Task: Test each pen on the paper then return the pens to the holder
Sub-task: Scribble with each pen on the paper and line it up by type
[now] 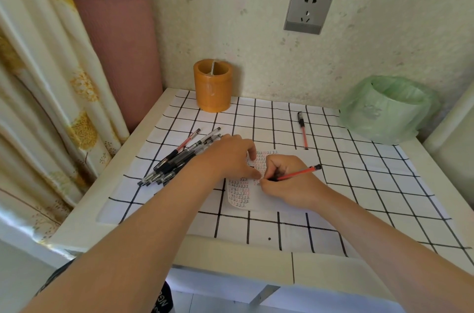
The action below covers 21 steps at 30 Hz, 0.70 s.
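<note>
Reaching up from the bottom of the frame, two bare forearms cross the near edge of a pale table (230,253) covered with a white cloth (359,197) gridded in black lines. At the centre, a sheet of paper (239,192) lies on the cloth, filled with rows of small black and red marks. The right hand (289,184) rests on the paper, its fingers curled round a red pen (298,173); the tip is down on the sheet and the black end points to the right. The left hand (230,156), just left of it, lies palm down with loosely bent fingers pressing on the paper's upper part and grips nothing. Beside the left wrist, toward centre left, a pile of pens (177,161) lies on the cloth, mostly black with one red. Farther back, right of centre, a second red pen (303,130) lies alone, well apart from the pile. Against the wall, an orange holder (213,89) stands upright on the cloth's far edge. At the far right sits a bin with a green bag (384,110). Above, a wall socket (309,8); at the upper left, a pink roll (120,50) and a curtain (38,86).
</note>
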### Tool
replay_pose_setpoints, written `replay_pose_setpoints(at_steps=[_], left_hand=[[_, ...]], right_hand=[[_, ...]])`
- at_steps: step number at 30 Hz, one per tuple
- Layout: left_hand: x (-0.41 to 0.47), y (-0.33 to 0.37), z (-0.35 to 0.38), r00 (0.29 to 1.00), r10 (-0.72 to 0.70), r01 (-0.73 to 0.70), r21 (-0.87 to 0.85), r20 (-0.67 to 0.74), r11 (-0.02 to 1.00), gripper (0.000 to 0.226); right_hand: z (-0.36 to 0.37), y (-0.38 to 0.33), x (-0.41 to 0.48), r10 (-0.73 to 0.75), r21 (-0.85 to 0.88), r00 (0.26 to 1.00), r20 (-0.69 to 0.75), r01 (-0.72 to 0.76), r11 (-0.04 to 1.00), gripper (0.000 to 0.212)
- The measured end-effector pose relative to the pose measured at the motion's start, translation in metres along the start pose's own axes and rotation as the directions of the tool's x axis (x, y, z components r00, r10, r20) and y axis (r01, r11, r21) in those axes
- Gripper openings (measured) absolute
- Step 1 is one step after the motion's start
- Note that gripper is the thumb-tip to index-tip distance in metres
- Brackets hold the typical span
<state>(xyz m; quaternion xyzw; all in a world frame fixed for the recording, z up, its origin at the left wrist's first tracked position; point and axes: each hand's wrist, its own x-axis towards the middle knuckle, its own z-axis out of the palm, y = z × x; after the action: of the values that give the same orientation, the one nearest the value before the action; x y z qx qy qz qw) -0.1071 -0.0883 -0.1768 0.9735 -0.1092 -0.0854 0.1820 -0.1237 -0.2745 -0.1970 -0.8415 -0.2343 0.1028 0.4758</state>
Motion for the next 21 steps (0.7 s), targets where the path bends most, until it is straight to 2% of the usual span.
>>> replay_pose_setpoints(at_steps=[10,12,16,21], left_hand=[[-0.003,0.001,0.000,1.000,0.002,-0.002,-0.002,-0.020,1.000,0.044],[-0.003,0.001,0.000,1.000,0.005,-0.005,0.005,-0.022,1.000,0.044],[-0.005,0.002,-0.007,1.000,0.020,-0.019,-0.040,0.020,0.999,0.038],[-0.012,-0.005,-0.020,0.998,0.026,-0.022,-0.065,0.051,0.998,0.034]], right_hand=[[0.001,-0.002,0.000,-0.013,-0.022,1.000,-0.001,0.013,1.000,0.020],[-0.001,-0.002,0.000,0.023,0.043,0.999,-0.041,-0.022,0.999,0.019],[-0.009,-0.001,0.001,0.167,0.326,0.977,-0.131,-0.116,0.938,0.019],[-0.010,-0.003,0.002,0.162,0.398,0.975,-0.154,-0.088,0.913,0.015]])
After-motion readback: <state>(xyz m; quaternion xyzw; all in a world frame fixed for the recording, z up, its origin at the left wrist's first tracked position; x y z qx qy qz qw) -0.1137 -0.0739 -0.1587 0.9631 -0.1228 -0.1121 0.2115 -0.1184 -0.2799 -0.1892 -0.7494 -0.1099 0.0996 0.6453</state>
